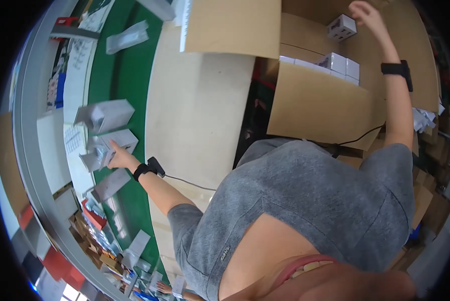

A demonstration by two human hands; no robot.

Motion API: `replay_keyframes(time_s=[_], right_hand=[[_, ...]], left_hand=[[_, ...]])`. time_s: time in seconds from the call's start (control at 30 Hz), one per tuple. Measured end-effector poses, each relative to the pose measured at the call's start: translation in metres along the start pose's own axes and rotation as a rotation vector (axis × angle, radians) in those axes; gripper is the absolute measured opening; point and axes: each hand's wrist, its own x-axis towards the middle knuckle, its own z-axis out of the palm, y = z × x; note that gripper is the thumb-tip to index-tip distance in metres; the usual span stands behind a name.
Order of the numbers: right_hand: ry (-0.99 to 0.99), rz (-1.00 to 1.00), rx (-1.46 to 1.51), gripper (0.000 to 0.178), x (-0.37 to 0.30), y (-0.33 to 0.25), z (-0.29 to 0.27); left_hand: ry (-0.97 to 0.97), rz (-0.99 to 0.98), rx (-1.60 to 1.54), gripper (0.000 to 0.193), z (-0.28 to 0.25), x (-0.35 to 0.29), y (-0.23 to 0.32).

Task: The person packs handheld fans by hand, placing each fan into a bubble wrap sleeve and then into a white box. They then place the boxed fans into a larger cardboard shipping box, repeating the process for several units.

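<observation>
On the left, my left hand [120, 156] grips a small white carton [123, 140] with its end flaps open and clear plastic wrapping showing inside. Thumb and fingers lie on the side of that carton. A second open white carton [109, 114] stands just beyond it, and a third [111, 184] lies on the near side. At the upper right my right hand [367, 15] is raised inside a large brown cardboard box, its fingers loosely bent and apart with nothing seen in them. Close beside those fingers is a closed white carton [342, 28].
The large cardboard box [325, 103] has its flaps folded out and holds several white cartons [338, 65]. A green belt [127, 75] runs along a pale tabletop [200, 110], with a clear plastic bag [127, 37] on it. Another person's hand [163, 287] shows at the bottom.
</observation>
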Motion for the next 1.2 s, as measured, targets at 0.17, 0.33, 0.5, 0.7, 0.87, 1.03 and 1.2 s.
replay_keyframes(time_s=[0.17, 0.33, 0.5, 0.7, 0.87, 1.03, 1.2], right_hand=[[-0.209, -0.08, -0.755, 0.071, 0.032, 0.114, 0.011], [-0.219, 0.403, -1.097, 0.092, 0.055, 0.165, 0.037], [-0.007, 0.26, -1.181, 0.092, 0.071, 0.218, 0.041], [-0.099, 0.093, -1.1, 0.068, 0.083, 0.189, 0.051], [-0.085, 0.046, -0.875, 0.075, 0.053, 0.13, 0.045], [0.068, -0.196, -0.713, 0.075, -0.037, -0.097, 0.01], [0.044, -0.57, -0.509, 0.054, -0.14, -0.211, 0.023]], left_hand=[[-0.101, -0.138, -0.03, 0.08, -0.004, -0.024, -0.007], [-0.147, -0.116, 0.166, 0.068, -0.035, -0.08, -0.009], [-0.55, 0.114, 0.186, 0.047, -0.041, -0.149, 0.066], [-0.758, 0.458, 0.012, 0.026, -0.015, -0.171, 0.124], [-0.871, 1.028, -0.185, 0.027, -0.001, -0.206, 0.2], [-1.014, 1.233, -0.571, 0.071, -0.051, -0.256, 0.304], [-0.881, 1.168, -0.494, 0.095, -0.082, -0.297, 0.331]])
